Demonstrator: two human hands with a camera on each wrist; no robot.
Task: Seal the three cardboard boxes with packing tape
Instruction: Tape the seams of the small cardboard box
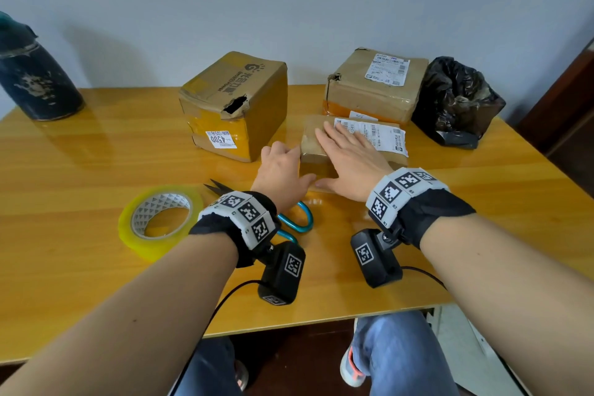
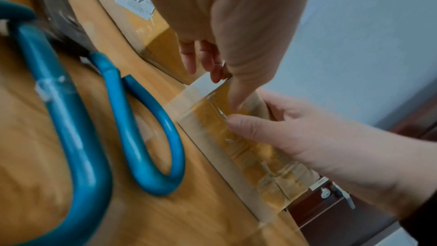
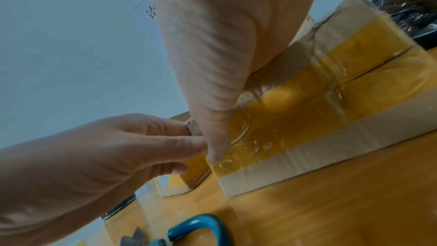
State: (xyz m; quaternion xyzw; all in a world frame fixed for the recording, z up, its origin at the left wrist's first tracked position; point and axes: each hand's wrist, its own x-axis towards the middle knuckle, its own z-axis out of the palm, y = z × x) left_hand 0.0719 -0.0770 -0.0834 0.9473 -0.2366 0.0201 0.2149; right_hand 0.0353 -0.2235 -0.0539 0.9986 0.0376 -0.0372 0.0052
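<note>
- While the right hand [image 1: 348,167] lies flat, fingers straight, on the small flat box [image 1: 353,141], the left hand [image 1: 283,173] curls against its left end.
- Scissors [image 1: 289,219] (blue handles) lie under the left wrist; tape roll [image 1: 159,222] sits further left on the desk [image 1: 96,170].
- Two bigger boxes [image 1: 234,103] [image 1: 373,83] stand behind.

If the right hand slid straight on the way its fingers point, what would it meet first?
Probably the torn cube box: the right hand lies flat on the small flat box, fingers aimed up-left. Depth is unclear.
</note>
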